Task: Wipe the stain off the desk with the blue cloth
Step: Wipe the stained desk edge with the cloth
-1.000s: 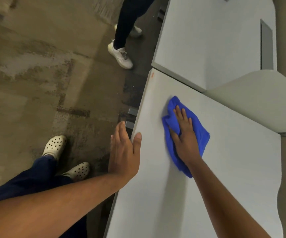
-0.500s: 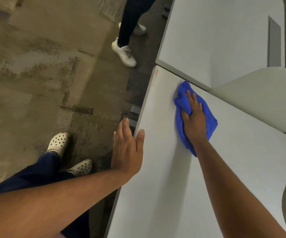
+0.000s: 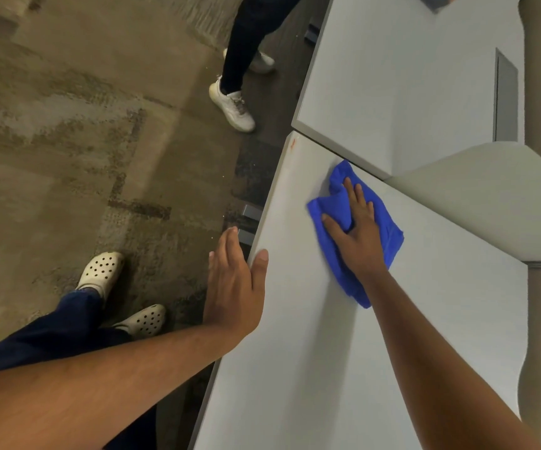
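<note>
On the far half of the pale grey desk (image 3: 311, 352), the blue cloth (image 3: 389, 232) is lying flat-ish and bunched up, with its long axis running diagonally: the far tip points up toward the seam where a second desk (image 3: 392, 76) butts against this one, and the near tip points back toward the person's right forearm. It's a bit crumpled at the far end, flatter near the wrist. The right hand (image 3: 358, 235) is palm-down on top of it, fingers (image 3: 350, 196) spread apart and flat, pressing the cloth to the surface rather than gripping it. A small orange-red stain (image 3: 293, 144) sits right at the desk's far left corner, apart from the cloth, off to its left. The left hand (image 3: 235, 287) rests on the desk's left edge, fingers straight and together out past the edge, thumb lying on top of the surface, so it's open, not clamped on anything. Below on the carpet (image 3: 67, 141) you can see white clogs (image 3: 100, 271), and another person's white sneaker (image 3: 233, 107) further off. No containers anywhere to report on.
</note>
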The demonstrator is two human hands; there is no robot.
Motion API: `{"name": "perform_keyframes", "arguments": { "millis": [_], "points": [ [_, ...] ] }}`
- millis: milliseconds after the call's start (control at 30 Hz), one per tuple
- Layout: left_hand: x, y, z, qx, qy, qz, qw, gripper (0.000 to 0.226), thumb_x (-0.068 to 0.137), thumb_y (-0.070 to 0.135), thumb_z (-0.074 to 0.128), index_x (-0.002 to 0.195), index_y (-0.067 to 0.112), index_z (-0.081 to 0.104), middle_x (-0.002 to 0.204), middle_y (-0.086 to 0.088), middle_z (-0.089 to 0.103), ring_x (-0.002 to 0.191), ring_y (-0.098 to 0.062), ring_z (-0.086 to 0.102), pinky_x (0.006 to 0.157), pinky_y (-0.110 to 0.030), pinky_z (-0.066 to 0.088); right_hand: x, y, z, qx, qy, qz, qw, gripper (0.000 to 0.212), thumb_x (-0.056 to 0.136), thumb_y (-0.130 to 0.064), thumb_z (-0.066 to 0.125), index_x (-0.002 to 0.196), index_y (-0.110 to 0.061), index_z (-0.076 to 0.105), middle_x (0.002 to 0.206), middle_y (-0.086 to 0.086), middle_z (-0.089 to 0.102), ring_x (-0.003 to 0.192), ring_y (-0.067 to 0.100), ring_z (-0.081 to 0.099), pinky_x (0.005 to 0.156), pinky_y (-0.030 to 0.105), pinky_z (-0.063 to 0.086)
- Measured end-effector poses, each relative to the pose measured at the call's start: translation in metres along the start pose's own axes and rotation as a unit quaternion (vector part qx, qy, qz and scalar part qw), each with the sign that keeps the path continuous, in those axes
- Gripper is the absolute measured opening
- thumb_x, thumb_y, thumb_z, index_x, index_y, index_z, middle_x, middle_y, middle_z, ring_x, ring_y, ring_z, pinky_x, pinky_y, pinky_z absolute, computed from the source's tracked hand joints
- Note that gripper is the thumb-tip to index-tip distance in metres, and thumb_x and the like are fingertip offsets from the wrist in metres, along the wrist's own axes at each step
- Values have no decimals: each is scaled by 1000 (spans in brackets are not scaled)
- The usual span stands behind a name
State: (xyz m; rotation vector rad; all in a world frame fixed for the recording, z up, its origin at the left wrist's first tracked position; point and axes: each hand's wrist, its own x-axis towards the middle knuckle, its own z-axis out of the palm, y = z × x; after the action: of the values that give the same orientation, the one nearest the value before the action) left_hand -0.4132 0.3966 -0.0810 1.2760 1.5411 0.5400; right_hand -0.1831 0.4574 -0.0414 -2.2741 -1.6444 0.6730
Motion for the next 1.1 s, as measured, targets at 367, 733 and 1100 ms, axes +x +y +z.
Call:
{"name": "perform_keyframes", "arguments": {
  "millis": [367,733,1100],
  "points": [
    [1,-5,1,4,-3,6,1000,73,108,61,24,166,18,10,175,-8,16,161,-28,17,131,-49,16,3,5,-5,9,-3,-17,1000,71,97,-50,52,154,-65,12,154,-51,10,152,-14,12,133,49,10],
    [1,-5,0,-2,-16,0,1000,81,101,67,18,166,20,9,176,-6,13,162,-30,11,129,-44,11,8,-3,16,-40,91,-5,995,71,100,-44,41,165,-33,16,171,-13,24,160,18,22,133,49,13],
    [-42,-24,-13,-38,-69,13,997,82,99,65,24,166,25,-1,176,7,-2,162,-12,7,129,-47,24,-30,1,21,-137,-50,-195,970,71,106,-67,30,165,-44,-2,176,-22,1,164,8,1,134,44,5]
  ]
}}
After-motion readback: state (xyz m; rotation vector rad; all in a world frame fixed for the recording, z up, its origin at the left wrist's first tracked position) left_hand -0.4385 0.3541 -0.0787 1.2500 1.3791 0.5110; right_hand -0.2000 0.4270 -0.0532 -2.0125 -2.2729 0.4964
